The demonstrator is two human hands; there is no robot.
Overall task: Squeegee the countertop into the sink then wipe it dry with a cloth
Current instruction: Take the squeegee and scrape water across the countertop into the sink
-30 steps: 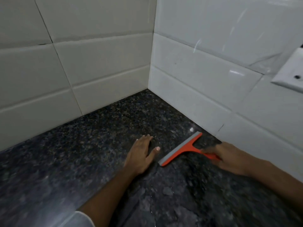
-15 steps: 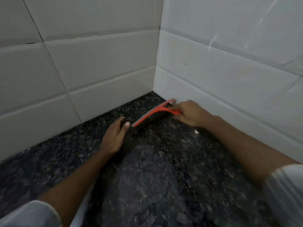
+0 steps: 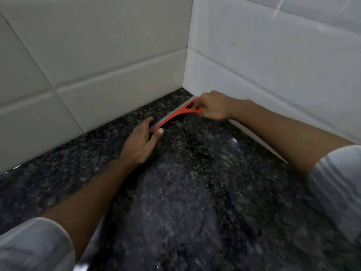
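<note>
Orange squeegee (image 3: 176,113) now deep in tiled corner, up from mid-countertop (image 3: 195,192). Your right hand (image 3: 214,107) grips handle; left hand (image 3: 141,141) pinches blade end. Pull stroke toward sink can begin; sink unseen.

Squeegee (image 3: 173,114) on countertop (image 3: 195,192), near corner

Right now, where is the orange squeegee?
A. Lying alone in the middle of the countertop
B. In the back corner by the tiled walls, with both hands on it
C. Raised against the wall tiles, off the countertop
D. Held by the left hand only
B: the squeegee sits in the corner, the right hand gripping its handle and the left hand at the blade's near end.
</note>
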